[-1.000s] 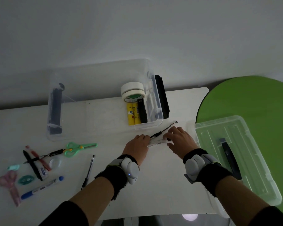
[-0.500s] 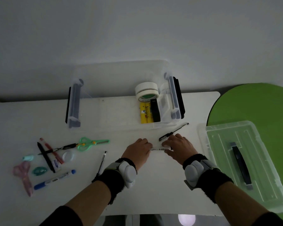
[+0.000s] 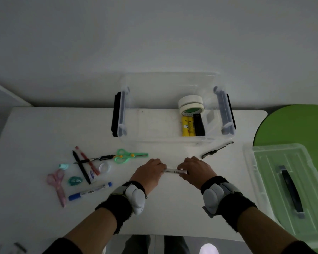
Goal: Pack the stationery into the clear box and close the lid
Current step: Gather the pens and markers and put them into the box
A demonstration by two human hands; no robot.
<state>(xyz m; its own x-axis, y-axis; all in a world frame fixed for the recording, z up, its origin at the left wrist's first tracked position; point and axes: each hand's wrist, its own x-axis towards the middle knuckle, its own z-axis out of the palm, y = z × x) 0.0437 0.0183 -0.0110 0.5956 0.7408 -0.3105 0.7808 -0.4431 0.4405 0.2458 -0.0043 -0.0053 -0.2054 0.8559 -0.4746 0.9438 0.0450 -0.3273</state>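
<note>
My left hand [image 3: 151, 173] and my right hand [image 3: 195, 171] both rest knuckles-up on the white bench [image 3: 35, 129], each curled round one end of a slim white pen with printed lettering [image 3: 174, 171]. The pen lies level between them, its long axis running left to right across the bench, parallel to the near edge; only its middle shows, the ends being covered by my fingers. Which end is the tip I cannot tell.

Just beyond my right hand a thin black pen [image 3: 217, 150] lies on the bench, slanted from near-left to far-right. Past it stands the clear plastic box with black side latches [image 3: 128, 114], open at the top. Inside, toward its right end, are two stacked rolls of cream masking tape [image 3: 191, 105], a yellow rectangular packet [image 3: 187, 126] and a black oblong item [image 3: 199, 124] beside it, both lying with their long sides pointing away from me.

To my right the clear lid with a dark handle [image 3: 264, 162] lies flat, partly over a green round surface [image 3: 297, 125].

To my left lies the loose stationery: green-handled scissors [image 3: 130, 155] pointing right, pink-handled scissors [image 3: 57, 184], a blue-capped white marker [image 3: 90, 191] slanted, a red pen [image 3: 86, 160] crossed by black pens [image 3: 81, 169], and a small roll of clear tape [image 3: 105, 167].
</note>
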